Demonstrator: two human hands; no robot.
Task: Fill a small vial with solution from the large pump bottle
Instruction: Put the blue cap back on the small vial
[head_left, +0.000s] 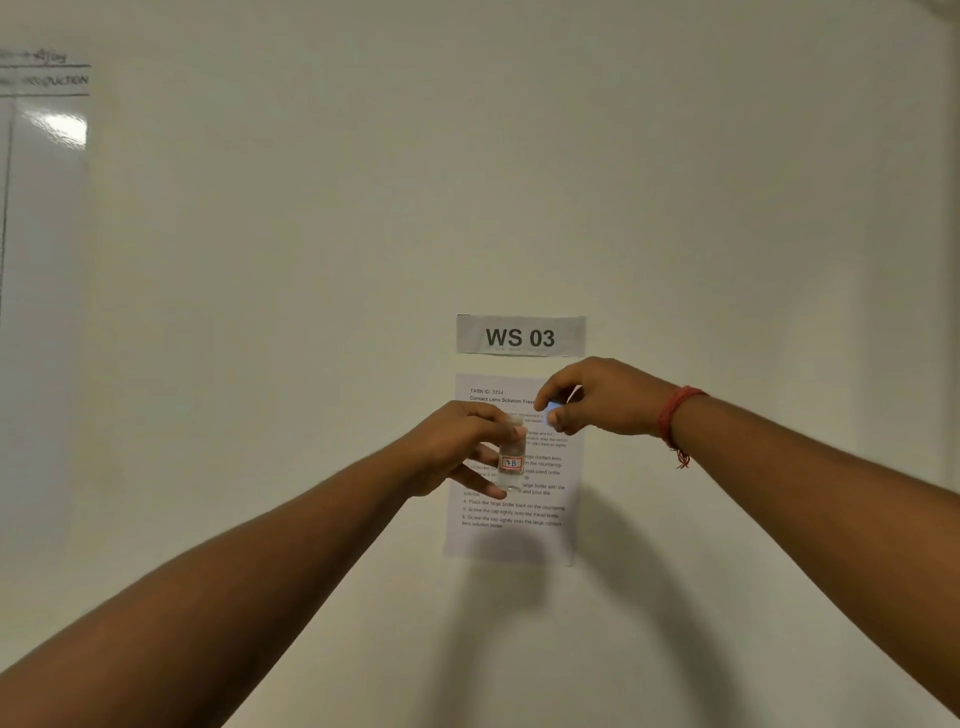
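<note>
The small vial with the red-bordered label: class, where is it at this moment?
In the head view the small vial is held upright in the left hand, just right of centre, in front of the instruction sheet below the WS 03 sign.

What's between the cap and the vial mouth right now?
Nothing visible. The right hand pinches the blue cap just up and right of the vial, which the left hand holds upright. The left fingers partly cover the vial's top, so the mouth itself is unclear.

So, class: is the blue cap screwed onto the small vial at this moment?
No: the right hand pinches the blue cap apart from the vial, which the left hand holds.
</note>
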